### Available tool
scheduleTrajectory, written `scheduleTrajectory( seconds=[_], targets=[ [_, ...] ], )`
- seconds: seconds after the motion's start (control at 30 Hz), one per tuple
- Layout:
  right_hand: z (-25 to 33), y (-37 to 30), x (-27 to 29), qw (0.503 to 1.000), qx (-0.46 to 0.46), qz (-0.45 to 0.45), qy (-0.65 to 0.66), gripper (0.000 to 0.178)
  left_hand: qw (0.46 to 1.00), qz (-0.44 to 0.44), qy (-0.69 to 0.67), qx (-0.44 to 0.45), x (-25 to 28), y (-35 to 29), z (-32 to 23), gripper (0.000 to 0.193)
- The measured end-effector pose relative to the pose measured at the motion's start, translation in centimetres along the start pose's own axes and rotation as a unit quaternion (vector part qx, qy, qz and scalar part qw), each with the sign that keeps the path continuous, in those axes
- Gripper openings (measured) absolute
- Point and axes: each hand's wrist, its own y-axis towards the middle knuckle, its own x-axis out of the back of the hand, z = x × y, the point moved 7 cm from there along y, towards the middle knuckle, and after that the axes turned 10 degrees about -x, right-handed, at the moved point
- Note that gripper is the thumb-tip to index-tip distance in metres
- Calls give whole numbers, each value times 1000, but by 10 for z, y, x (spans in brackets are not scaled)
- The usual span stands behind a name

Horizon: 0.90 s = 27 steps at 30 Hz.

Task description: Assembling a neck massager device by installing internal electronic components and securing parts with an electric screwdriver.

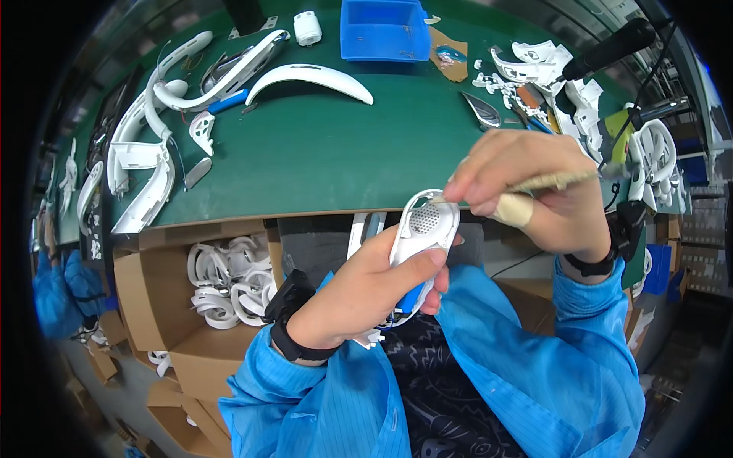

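My left hand [382, 282] is closed round a white plastic housing [416, 252] with a round perforated grille, held upright just off the bench's front edge. A blue part shows inside its lower end, partly covered by my fingers. My right hand [534, 183] grips a slim tool [553, 182] with a worn, yellowish handle; its thin tip meets the housing's upper end beside the grille. What kind of tool it is I cannot make out. Tan tape wraps my right thumb.
On the green bench [305, 160] lie white curved shells [313, 76] at left and a blue bin [385, 30] at the back. White fragments [534, 69] and a power driver [611, 49] are at right. A cardboard box [164, 298] of white parts stands below left.
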Motion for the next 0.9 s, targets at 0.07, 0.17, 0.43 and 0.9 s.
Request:
scheduleTrajectory(
  seconds=[0.07, 0.17, 0.43, 0.9],
  targets=[
    [-3, 4, 4, 1000, 0, 8, -6, 6, 1000, 6, 6, 3, -2, 1, 0, 32],
    [-21, 10, 4, 989, -117, 2, 93, 12, 1000, 15, 12, -5, -5, 2, 0, 38],
    [-37, 13, -1, 968, -169, 19, 186, 14, 1000, -9, 25, 2, -4, 0, -2, 38],
    [-21, -51, -15, 955, -15, -296, -3, 18, 991, -85, -73, -79, 17, 1, -1, 43]
  ],
)
